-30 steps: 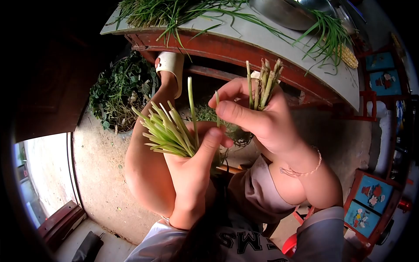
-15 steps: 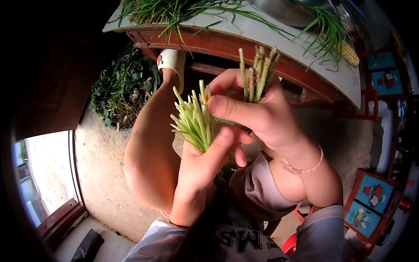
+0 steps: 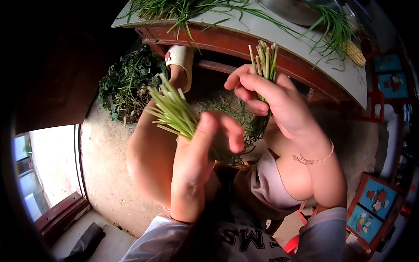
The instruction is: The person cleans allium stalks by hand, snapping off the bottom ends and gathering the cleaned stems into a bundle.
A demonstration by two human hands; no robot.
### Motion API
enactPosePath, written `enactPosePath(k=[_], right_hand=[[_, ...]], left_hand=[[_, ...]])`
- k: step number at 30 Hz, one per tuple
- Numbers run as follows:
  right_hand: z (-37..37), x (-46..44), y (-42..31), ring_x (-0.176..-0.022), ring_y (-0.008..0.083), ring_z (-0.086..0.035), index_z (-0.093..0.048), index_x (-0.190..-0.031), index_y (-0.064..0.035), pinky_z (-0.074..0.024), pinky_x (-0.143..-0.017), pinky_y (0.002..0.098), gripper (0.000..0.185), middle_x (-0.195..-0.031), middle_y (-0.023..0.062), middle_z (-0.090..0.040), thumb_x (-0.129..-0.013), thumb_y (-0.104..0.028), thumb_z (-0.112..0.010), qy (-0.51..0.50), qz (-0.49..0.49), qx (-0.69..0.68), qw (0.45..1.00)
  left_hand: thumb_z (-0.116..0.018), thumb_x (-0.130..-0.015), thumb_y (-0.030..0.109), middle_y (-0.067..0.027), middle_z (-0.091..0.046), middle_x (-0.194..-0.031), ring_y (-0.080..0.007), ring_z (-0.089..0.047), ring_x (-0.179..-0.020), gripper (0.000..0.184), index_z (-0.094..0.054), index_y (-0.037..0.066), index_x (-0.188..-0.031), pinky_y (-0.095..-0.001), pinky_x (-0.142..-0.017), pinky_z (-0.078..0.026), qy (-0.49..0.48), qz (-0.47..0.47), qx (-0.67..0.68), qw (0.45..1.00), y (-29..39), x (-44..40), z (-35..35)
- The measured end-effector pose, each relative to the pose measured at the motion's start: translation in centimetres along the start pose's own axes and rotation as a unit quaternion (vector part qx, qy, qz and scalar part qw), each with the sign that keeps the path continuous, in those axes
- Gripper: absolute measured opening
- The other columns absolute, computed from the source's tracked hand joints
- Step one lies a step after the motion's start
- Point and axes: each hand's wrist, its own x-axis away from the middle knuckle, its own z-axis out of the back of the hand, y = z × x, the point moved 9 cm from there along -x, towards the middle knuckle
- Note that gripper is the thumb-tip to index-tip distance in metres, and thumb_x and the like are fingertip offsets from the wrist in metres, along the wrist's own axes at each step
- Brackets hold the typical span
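My left hand (image 3: 196, 148) holds a bundle of pale green stems (image 3: 174, 112), their cut-looking ends fanned out to the upper left and slightly blurred. To the right, my right hand (image 3: 279, 94) is closed around a smaller bunch of stems with brownish ends (image 3: 265, 59), which point upward. Green leaves hang below that bunch, between my knees. The two hands are apart, with no stem visible between them. The thumb and forefinger of my left hand are spread above its palm.
A white table (image 3: 244, 19) across the top bears long green stalks (image 3: 161, 8), a metal basin (image 3: 292, 11) and a corn cob (image 3: 354, 53). Leafy greens (image 3: 128, 85) lie in a heap at the left, beside my shoe (image 3: 180, 61). Painted blue panels (image 3: 377, 194) stand at the right.
My hands have moved apart. The pale bundle has swung left and tilted, while my right hand has drawn away to the right with its bunch.
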Motion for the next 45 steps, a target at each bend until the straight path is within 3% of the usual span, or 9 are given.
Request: enactPosePath(k=[1, 6, 8, 14, 17, 19, 22, 39, 45], right_hand=[[0.0, 0.0, -0.1, -0.046, -0.0003, -0.029, -0.055, -0.08, -0.0051, -0.0222, -0.042, 0.015, 0.017, -0.061, -0.0047, -0.042, -0.079, -0.019, -0.046, -0.003, 0.004, -0.001, 1.0], [-1.7, 1.3, -3.2, -0.069, 0.0084, -0.052, -0.059, -0.084, -0.0002, -0.0417, -0.062, 0.0211, 0.016, -0.075, 0.0033, -0.057, -0.075, -0.013, -0.056, -0.001, 0.095, 0.059, 0.994], [-2.4, 1.4, -3.5, -0.049, 0.0082, -0.051, -0.056, -0.084, 0.0022, -0.0393, -0.043, 0.0196, 0.015, -0.06, 0.0047, -0.055, -0.075, -0.01, -0.056, -0.016, 0.158, 0.04, 0.987], [-2.4, 2.0, -3.2, -0.03, 0.0064, -0.042, -0.054, -0.083, 0.0029, -0.0274, -0.026, 0.0179, 0.015, -0.047, 0.0025, -0.049, -0.074, -0.008, -0.058, -0.005, 0.149, -0.02, 0.989], [-2.7, 2.0, -2.5, -0.057, 0.006, -0.051, -0.05, -0.084, 0.0031, -0.0391, -0.043, 0.0155, 0.018, -0.08, 0.006, -0.054, -0.074, -0.01, -0.057, -0.026, 0.059, 0.024, 0.998], [-2.9, 2.3, -4.2, -0.051, 0.0039, -0.047, -0.05, -0.081, 0.0015, -0.0356, -0.038, 0.0145, 0.016, -0.077, 0.0049, -0.053, -0.074, -0.01, -0.057, -0.024, 0.191, 0.087, 0.978], [-2.8, 2.3, -4.0, -0.053, 0.0036, -0.047, -0.05, -0.082, 0.0008, -0.0356, -0.041, 0.0141, 0.015, -0.074, 0.0043, -0.053, -0.074, -0.011, -0.055, -0.032, 0.161, 0.088, 0.982], [-2.4, 2.2, -3.7, -0.063, 0.009, -0.048, -0.054, -0.077, 0.0041, -0.0388, -0.057, 0.0198, 0.018, -0.073, 0.0063, -0.054, -0.072, -0.013, -0.049, -0.012, 0.158, 0.109, 0.981], [-2.2, 2.2, -3.4, -0.066, 0.0101, -0.049, -0.053, -0.076, 0.003, -0.0391, -0.061, 0.0209, 0.016, -0.072, 0.0064, -0.053, -0.07, -0.011, -0.049, -0.003, 0.143, 0.107, 0.984]], left_hand=[[-0.035, -0.087, 0.03, -0.0048, -0.05, -0.057, -0.0101, -0.045, -0.051, 0.04, -0.054, -0.002, -0.074, -0.0221, -0.05, -0.037, -0.086, 0.006, -0.009, 0.996, 0.1, 0.1, -1.2], [-0.042, -0.084, 0.032, 0.0006, -0.042, -0.048, -0.0043, -0.032, -0.043, 0.039, -0.055, -0.001, -0.065, -0.0179, -0.039, -0.02, -0.044, 0.084, -0.075, 0.993, -0.5, 0.8, -1.0], [-0.043, -0.083, 0.028, -0.0012, -0.048, -0.054, -0.0039, -0.033, -0.044, 0.031, -0.053, 0.0, -0.078, -0.017, -0.039, -0.023, -0.118, 0.1, -0.078, 0.985, -0.7, 1.0, -1.8], [-0.046, -0.082, 0.012, -0.0053, -0.055, -0.067, -0.0041, -0.041, -0.052, 0.026, -0.039, 0.002, -0.104, -0.0159, -0.046, -0.032, -0.09, 0.075, -0.058, 0.991, -1.1, 0.8, -1.8], [-0.046, -0.081, 0.006, -0.0053, -0.055, -0.067, -0.0064, -0.047, -0.058, 0.02, -0.044, 0.0, -0.1, -0.0179, -0.053, -0.038, -0.044, 0.028, -0.059, 0.997, -0.4, 0.8, -2.1], [-0.047, -0.08, 0.003, -0.0053, -0.056, -0.068, -0.0078, -0.05, -0.062, 0.017, -0.047, 0.0, -0.097, -0.0192, -0.056, -0.04, -0.001, -0.004, -0.049, 0.999, 0.3, 0.7, -1.7], [-0.049, -0.077, -0.001, -0.0049, -0.057, -0.071, -0.0094, -0.053, -0.068, 0.009, -0.055, -0.001, -0.083, -0.0211, -0.061, -0.042, -0.006, -0.033, -0.131, 0.991, 1.1, 0.6, -1.8], [-0.049, -0.07, -0.005, -0.0031, -0.058, -0.066, -0.008, -0.053, -0.062, 0.013, -0.058, -0.001, -0.078, -0.0211, -0.057, -0.043, 0.04, -0.066, -0.161, 0.984, 0.4, 0.4, -0.5], [-0.051, -0.064, -0.003, -0.0065, -0.058, -0.061, -0.0092, -0.054, -0.053, 0.017, -0.059, 0.001, -0.079, -0.0218, -0.051, -0.042, 0.033, -0.12, -0.304, 0.944, 1.1, 0.4, -0.3]])
